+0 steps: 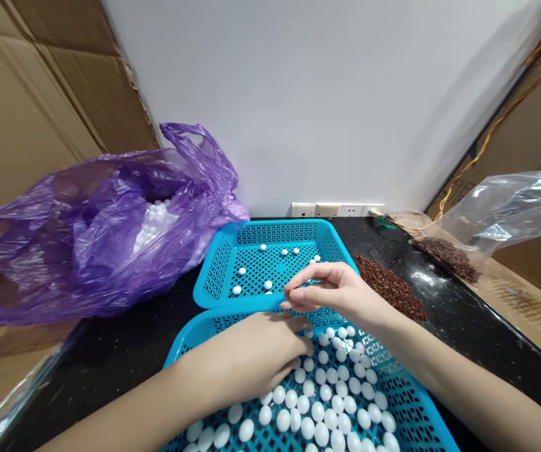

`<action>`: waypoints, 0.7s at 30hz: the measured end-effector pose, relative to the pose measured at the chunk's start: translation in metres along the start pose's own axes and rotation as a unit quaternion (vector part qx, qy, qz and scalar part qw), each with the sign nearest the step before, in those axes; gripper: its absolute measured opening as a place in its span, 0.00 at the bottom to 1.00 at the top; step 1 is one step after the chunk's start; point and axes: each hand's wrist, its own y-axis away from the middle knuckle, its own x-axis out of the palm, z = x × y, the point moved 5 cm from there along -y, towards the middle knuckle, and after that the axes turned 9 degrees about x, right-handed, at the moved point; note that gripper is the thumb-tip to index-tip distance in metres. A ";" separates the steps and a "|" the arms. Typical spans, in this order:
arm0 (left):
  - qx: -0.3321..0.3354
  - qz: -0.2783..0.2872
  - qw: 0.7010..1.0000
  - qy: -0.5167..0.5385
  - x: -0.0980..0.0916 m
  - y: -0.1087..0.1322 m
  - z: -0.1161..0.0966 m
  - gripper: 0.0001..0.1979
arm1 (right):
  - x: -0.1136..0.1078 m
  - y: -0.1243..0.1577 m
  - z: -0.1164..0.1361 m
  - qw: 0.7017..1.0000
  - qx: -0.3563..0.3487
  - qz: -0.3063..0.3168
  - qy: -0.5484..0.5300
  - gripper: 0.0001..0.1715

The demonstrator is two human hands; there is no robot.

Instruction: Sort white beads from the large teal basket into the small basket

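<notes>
My left hand (270, 348) reaches down into the near blue plastic basket (433, 414), its fingers curled around a white ball (308, 334). Many more small, smooth white balls (317, 411) lie over the basket's floor. Above the rim where the two baskets meet, my right hand (329, 289) has its thumb and fingers pinched together. Whatever may be between those fingertips is hidden. Behind it, a second blue basket (204, 276) holds several scattered white balls (268, 285).
A purple plastic bag (105, 232) with white balls (154, 223) stands at left. Reddish-brown granules (387, 289) are heaped on the black tabletop (124, 358) at right, near a clear bag (510, 207). Sockets (352, 211) and a yellow cable (477, 154) sit behind; cardboard (25, 113) flanks the left.
</notes>
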 end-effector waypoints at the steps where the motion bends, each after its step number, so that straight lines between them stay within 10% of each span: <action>1: 0.001 0.005 1.000 -0.007 0.001 -0.001 0.000 0.10 | -0.002 0.000 -0.001 1.000 0.000 -0.001 0.003 0.08; 21: 0.012 -0.011 0.993 -0.114 0.015 0.000 0.006 0.10 | -0.015 -0.005 -0.014 0.993 0.053 -0.045 -0.091 0.10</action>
